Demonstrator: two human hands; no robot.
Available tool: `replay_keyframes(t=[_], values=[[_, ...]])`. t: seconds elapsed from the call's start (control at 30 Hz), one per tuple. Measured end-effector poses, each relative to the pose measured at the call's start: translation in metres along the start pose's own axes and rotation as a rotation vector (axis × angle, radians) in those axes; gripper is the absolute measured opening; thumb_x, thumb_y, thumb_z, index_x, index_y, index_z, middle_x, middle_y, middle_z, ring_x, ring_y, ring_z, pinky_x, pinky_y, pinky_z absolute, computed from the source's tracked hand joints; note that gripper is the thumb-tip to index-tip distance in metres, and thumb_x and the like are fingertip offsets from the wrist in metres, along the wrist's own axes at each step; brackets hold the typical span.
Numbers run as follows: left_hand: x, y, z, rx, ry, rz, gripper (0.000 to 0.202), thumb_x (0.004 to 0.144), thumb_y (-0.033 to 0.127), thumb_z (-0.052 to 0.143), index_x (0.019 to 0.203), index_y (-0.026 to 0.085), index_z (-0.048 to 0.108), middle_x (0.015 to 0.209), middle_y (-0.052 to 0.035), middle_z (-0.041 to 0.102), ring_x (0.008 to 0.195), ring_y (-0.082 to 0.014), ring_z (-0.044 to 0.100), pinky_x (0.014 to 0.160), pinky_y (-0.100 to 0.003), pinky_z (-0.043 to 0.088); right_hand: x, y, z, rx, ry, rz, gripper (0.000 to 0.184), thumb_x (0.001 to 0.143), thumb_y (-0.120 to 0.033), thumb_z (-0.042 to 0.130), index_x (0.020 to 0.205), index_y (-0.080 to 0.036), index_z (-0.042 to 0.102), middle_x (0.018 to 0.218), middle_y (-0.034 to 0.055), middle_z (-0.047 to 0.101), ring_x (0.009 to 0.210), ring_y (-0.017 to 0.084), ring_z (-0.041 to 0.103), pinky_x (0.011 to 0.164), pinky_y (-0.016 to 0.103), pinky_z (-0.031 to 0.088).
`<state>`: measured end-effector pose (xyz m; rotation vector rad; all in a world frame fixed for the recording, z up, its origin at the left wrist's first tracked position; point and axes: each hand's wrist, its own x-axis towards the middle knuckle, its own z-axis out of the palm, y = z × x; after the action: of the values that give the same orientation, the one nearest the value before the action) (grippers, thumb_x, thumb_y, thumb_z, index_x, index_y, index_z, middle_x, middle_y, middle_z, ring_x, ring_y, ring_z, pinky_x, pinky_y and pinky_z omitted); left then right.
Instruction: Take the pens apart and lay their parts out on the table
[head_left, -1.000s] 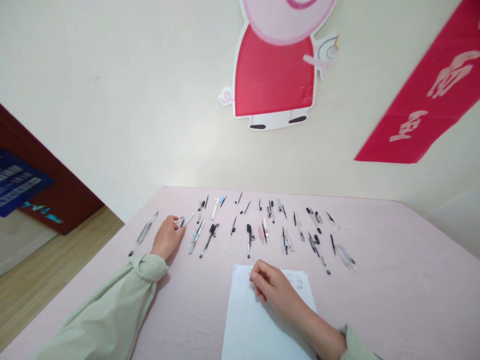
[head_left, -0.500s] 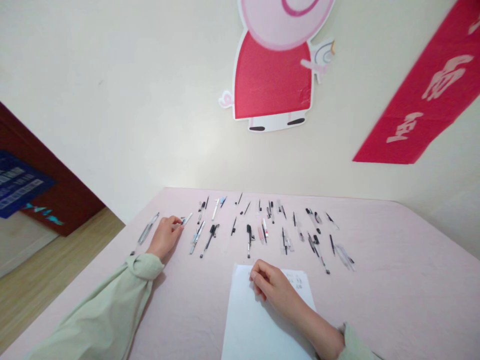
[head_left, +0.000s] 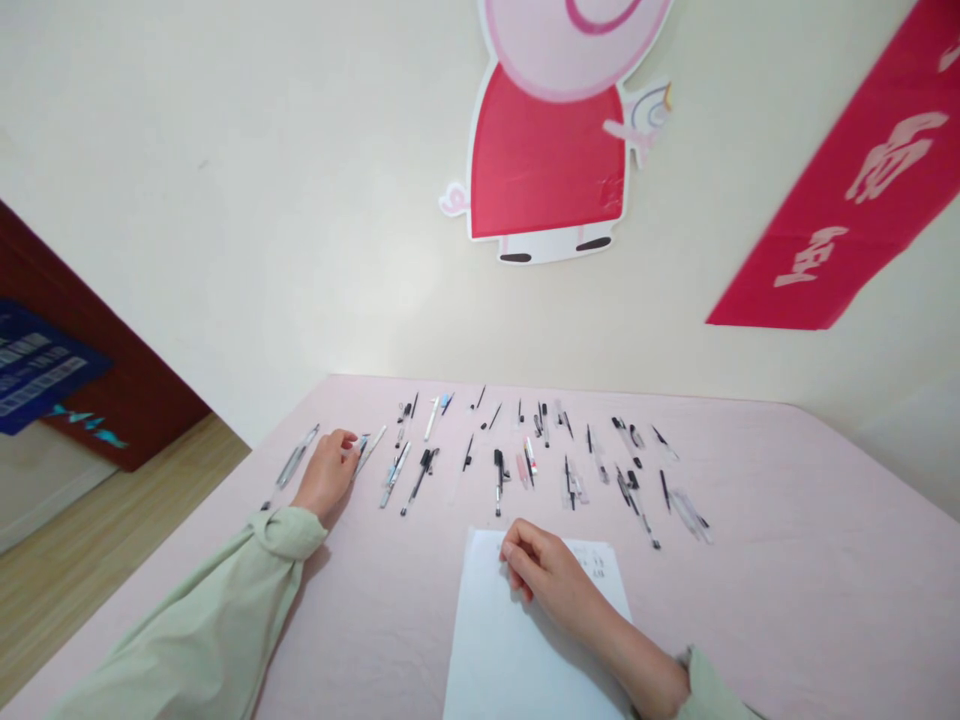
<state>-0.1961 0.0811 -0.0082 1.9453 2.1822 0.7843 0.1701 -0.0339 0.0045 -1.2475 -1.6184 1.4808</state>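
Observation:
My left hand (head_left: 328,473) rests on the pink table (head_left: 787,590), fingers curled around a clear pen (head_left: 369,446) near the left end of a row of pens. Another clear pen (head_left: 292,462) lies just left of that hand. My right hand (head_left: 541,568) lies on a white sheet of paper (head_left: 510,650) with its fingers curled under, nothing visible in them. Both arms wear pale green sleeves.
Several pens and pen parts (head_left: 525,455) lie spread in rows across the table's far half. Small writing marks the paper's top right corner (head_left: 596,562). A cartoon pig cut-out (head_left: 555,130) and a red banner (head_left: 847,200) hang on the wall; a wooden floor (head_left: 90,540) lies left.
My left hand has slid slightly left and drawn the clear pen with it. The right hand has stayed on the paper.

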Motion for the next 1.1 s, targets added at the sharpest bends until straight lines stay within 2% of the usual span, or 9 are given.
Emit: replay_keyframes(t=[0.13,0.27,0.37,0.5,0.63,0.73,0.83,0.97,1.1], values=[[0.004,0.002,0.001,0.050,-0.028,0.008,0.042,0.084,0.033,0.040,0.118,0.013,0.054,0.107,-0.0124,0.057,0.096,-0.0235,0.061,0.090,-0.038,0.047,0.000,-0.001,0.000,-0.005,0.008,0.005,0.016,0.089,-0.027,0.046,0.075,-0.020,0.049,0.056,-0.0047,0.054,0.046,0.009,0.048,0.049,0.021,0.036],[0.008,0.014,0.001,0.117,-0.077,0.022,0.053,0.084,0.048,0.045,0.125,0.015,0.052,0.124,-0.0136,0.052,0.108,-0.0258,0.058,0.092,-0.037,0.047,-0.001,-0.001,0.000,0.014,0.005,-0.001,0.016,0.089,-0.027,0.046,0.075,-0.020,0.049,0.057,-0.0046,0.054,0.046,0.009,0.048,0.049,0.021,0.036],[0.009,0.025,0.001,0.179,-0.092,-0.004,0.051,0.083,0.050,0.046,0.121,0.017,0.054,0.122,-0.0127,0.054,0.107,-0.0281,0.059,0.085,-0.038,0.048,0.000,0.000,0.000,0.012,0.005,-0.002,0.016,0.089,-0.028,0.046,0.075,-0.020,0.049,0.056,-0.0048,0.054,0.046,0.009,0.048,0.048,0.020,0.036],[0.009,0.035,0.004,0.249,-0.077,-0.075,0.040,0.086,0.046,0.041,0.108,0.017,0.059,0.113,-0.0125,0.056,0.096,-0.0285,0.063,0.074,-0.038,0.050,0.001,0.000,0.000,0.014,-0.001,-0.002,0.015,0.089,-0.027,0.046,0.075,-0.020,0.048,0.056,-0.0048,0.054,0.046,0.009,0.047,0.049,0.021,0.036],[0.005,0.039,0.003,0.271,-0.060,-0.086,0.038,0.088,0.044,0.041,0.110,0.017,0.058,0.111,-0.0116,0.057,0.093,-0.0254,0.063,0.076,-0.035,0.049,0.000,-0.002,0.000,0.016,0.000,0.014,0.015,0.088,-0.027,0.046,0.075,-0.020,0.048,0.056,-0.0048,0.053,0.045,0.009,0.046,0.049,0.021,0.035],[0.001,0.033,-0.007,0.280,-0.037,-0.075,0.040,0.088,0.042,0.041,0.115,0.017,0.056,0.112,-0.0110,0.058,0.097,-0.0233,0.062,0.082,-0.033,0.049,0.000,-0.004,-0.001,0.018,-0.006,0.020,0.015,0.087,-0.026,0.046,0.074,-0.020,0.048,0.057,-0.0048,0.053,0.046,0.009,0.046,0.049,0.021,0.035],[-0.001,0.018,-0.029,0.329,0.006,-0.106,0.036,0.090,0.036,0.037,0.112,0.016,0.057,0.113,-0.0135,0.057,0.102,-0.0260,0.060,0.085,-0.036,0.047,0.000,-0.004,-0.001,0.012,-0.008,0.010,0.015,0.088,-0.026,0.046,0.074,-0.020,0.048,0.057,-0.0049,0.053,0.046,0.009,0.046,0.049,0.021,0.036],[-0.002,-0.007,-0.058,0.485,0.005,-0.220,0.029,0.088,0.034,0.040,0.095,0.015,0.061,0.104,-0.0166,0.059,0.095,-0.0313,0.061,0.076,-0.040,0.048,0.000,-0.004,-0.002,0.003,-0.008,0.007,0.016,0.088,-0.027,0.045,0.074,-0.020,0.048,0.057,-0.0047,0.053,0.046,0.009,0.047,0.050,0.021,0.036],[-0.009,-0.020,-0.063,0.517,-0.022,-0.248,0.026,0.086,0.034,0.042,0.079,0.017,0.060,0.094,-0.0162,0.061,0.087,-0.0321,0.062,0.069,-0.040,0.048,-0.001,-0.004,-0.001,0.010,-0.004,-0.001,0.018,0.088,-0.029,0.046,0.073,-0.020,0.048,0.057,-0.0047,0.053,0.046,0.009,0.046,0.050,0.021,0.036]])
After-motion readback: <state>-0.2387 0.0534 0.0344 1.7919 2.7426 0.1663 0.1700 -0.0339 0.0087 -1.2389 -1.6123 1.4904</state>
